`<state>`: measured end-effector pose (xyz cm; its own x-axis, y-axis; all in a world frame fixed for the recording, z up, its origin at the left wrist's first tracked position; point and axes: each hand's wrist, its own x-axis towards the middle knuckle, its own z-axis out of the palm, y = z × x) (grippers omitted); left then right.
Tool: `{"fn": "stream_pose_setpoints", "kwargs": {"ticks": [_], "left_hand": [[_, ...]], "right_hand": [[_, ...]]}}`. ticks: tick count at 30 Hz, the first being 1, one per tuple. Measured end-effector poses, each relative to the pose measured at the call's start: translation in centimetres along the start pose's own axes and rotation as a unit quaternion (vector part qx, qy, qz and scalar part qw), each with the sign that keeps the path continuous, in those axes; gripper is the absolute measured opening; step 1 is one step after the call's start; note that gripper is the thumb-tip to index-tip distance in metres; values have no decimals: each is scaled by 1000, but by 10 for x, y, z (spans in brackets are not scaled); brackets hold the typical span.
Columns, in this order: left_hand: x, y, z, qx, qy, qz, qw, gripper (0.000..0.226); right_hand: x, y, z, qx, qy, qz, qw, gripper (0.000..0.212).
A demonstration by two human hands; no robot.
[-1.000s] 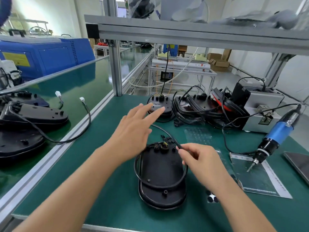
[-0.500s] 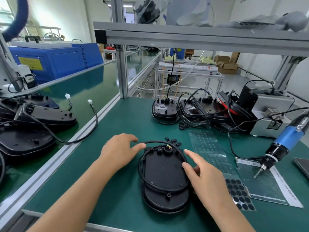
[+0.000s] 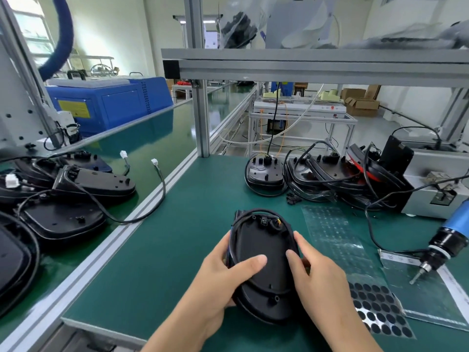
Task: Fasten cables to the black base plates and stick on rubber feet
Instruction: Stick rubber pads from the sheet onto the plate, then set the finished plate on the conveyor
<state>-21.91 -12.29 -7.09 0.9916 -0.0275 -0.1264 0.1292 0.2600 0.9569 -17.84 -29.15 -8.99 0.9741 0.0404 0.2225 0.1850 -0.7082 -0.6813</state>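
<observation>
Both hands now grip the oval black plastic base plate (image 3: 264, 262), left hand (image 3: 223, 275) and right hand (image 3: 317, 273) flanking it; its looped black cable (image 3: 237, 224) could slip loose if tilted.

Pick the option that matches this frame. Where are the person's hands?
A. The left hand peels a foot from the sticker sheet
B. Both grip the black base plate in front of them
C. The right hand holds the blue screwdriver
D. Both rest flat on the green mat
B: the left hand and right hand both curl round the edges of the black base plate, with thumbs on its top face.
</observation>
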Motion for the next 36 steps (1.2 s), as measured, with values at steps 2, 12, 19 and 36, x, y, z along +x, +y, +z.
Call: {"fn": "stream_pose_setpoints", "kwargs": {"ticks": [2, 12, 19, 36], "left_hand": [[-1, 0, -9, -41, 23, 13, 999, 41], [-4, 8, -70, -84, 241, 107, 961, 27], [-33, 21, -121, -57, 326, 172, 928, 26], [-53, 116, -271, 43, 584, 234, 776, 39]], "right_hand": [[5, -5, 0, 36, -7, -9, 999, 46], [67, -53, 57, 103, -78, -72, 989, 22], [64, -47, 88, 48, -65, -121, 989, 23], [56, -48, 86, -45, -88, -179, 979, 27]]}}
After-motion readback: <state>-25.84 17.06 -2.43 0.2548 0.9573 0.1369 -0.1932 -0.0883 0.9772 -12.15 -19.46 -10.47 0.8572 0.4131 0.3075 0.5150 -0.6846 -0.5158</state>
